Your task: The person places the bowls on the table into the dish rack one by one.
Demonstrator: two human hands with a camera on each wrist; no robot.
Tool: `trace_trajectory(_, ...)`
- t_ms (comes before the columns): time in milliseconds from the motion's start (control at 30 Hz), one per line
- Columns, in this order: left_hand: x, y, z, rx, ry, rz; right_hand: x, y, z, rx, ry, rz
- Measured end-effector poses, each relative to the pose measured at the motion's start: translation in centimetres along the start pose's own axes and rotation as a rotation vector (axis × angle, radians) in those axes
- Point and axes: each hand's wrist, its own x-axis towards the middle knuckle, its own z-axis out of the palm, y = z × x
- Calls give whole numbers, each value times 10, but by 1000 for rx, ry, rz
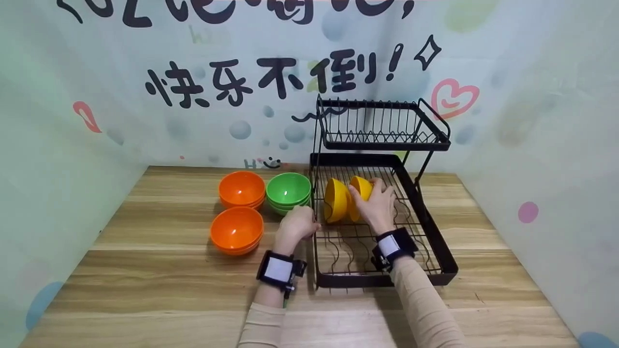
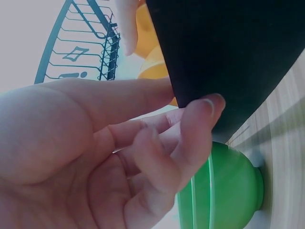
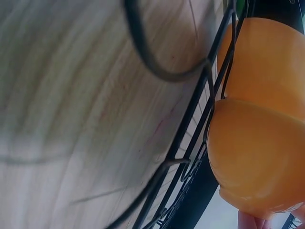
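My right hand point(image 1: 378, 209) grips a yellow bowl point(image 1: 361, 187) that stands on its side on the lower tier of a black dish rack point(image 1: 387, 281). A second yellow bowl point(image 1: 334, 200), also on its side, is just left of it. In the right wrist view the gripped bowl point(image 3: 257, 157) touches the wires and the other bowl; only some fingertips show. At the rack's left side, my left hand point(image 1: 296, 224) pinches the rim. The left wrist view shows its thumb and a finger on the black side wall point(image 2: 228, 52), with stacked green bowls point(image 2: 233, 186) close below.
Left of the rack stand a stack of green bowls point(image 1: 288, 191) and two stacks of orange bowls, one behind point(image 1: 242, 189) and one in front point(image 1: 237, 229). The rack's upper tier point(image 1: 387, 145) overhangs the back. A printed wall point(image 1: 217, 125) closes the wooden table's far side.
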Motion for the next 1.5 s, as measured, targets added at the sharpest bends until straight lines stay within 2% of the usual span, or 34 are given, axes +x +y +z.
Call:
trace_trajectory(300, 1, -1, 0, -14, -2, 2, 0, -1, 7, -27, 5, -48)
trace_trajectory(533, 0, -1, 0, -15, 11, 17, -1, -1, 9, 7, 0, -75)
trace_trajectory(700, 0, -1, 0, -5, 21, 23, -1, -1, 10, -2, -23, -81)
trace_trajectory(1000, 0, 0, -1, -19, -7, -6, -1, -1, 10, -4, -70, -75)
trace_trajectory(1267, -1, -1, -1, 0, 12, 20, -2, 0, 9, 5, -126, -68)
trace_trajectory(1500, -1, -1, -1, 3, 11, 22, -2, 0, 10, 12, -135, -62)
